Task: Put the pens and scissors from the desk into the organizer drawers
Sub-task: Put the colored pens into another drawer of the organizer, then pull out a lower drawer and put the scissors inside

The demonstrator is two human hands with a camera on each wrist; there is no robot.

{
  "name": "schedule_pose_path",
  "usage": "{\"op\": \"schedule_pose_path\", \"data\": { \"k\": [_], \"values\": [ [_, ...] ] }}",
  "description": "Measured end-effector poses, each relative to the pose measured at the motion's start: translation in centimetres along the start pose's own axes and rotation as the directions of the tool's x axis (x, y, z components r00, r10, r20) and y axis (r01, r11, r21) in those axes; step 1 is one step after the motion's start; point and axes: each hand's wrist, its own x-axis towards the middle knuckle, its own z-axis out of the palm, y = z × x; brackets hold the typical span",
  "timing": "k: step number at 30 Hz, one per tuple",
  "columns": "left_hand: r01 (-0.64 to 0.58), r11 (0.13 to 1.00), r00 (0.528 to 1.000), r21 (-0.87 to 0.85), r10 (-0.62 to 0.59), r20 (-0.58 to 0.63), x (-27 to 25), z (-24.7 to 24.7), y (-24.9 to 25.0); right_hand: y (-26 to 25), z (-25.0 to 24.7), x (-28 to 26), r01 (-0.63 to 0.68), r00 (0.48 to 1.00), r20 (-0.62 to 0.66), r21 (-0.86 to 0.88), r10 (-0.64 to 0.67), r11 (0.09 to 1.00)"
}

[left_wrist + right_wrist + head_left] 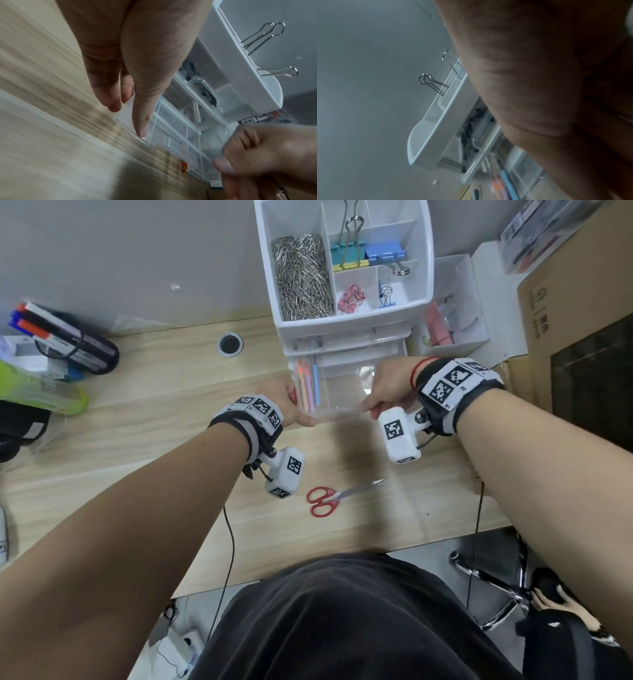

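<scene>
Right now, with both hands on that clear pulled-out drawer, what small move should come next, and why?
Probably let the right hand release the clear plastic drawer and reach for the red-handled scissors. The drawer stands open with pastel pens in its left side, while the scissors lie on the wooden desk. The left hand can steady the drawer.

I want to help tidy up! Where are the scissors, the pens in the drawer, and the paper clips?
scissors (337, 496): head view, on the pivot where blades meet red handles.
pens (308, 386): head view, mid-barrel, in the open drawer's left side.
paper clips (303, 277): head view, middle of the pile.
</scene>
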Motion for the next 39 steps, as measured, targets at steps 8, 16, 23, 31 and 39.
{"op": "schedule_pose_path", "data": {
  "k": [8,16,23,31,39],
  "values": [
    [0.021,0.998,0.989,-0.063,-0.03,-0.142,1.0,-0.7,-0.1,1.3,-0.6,-0.7,-0.047,0.997,-0.062,-0.109,0.04,0.993],
    [-0.049,0.988,0.956,-0.148,0.003,-0.293,2.7,-2.6,0.7,1.2,-0.9,-0.1,0.082,0.944,-0.323,0.016,-0.072,0.997],
    [-0.089,0.992,0.943,-0.088,0.056,-0.329,4.6,-3.3,0.9,1.6,0.0,1.8,0.238,0.867,-0.475,0.128,-0.151,0.963],
    [-0.07,0.988,0.937,-0.136,0.018,-0.35,5.8,-1.9,0.0,2.0,2.6,4.6,0.151,0.939,-0.336,0.205,-0.076,0.967],
    [0.079,0.991,0.984,-0.108,-0.095,-0.153,6.9,0.8,-1.0,2.2,5.1,11.1,0.035,0.999,-0.04,0.841,-0.003,0.54]
  ]
}}
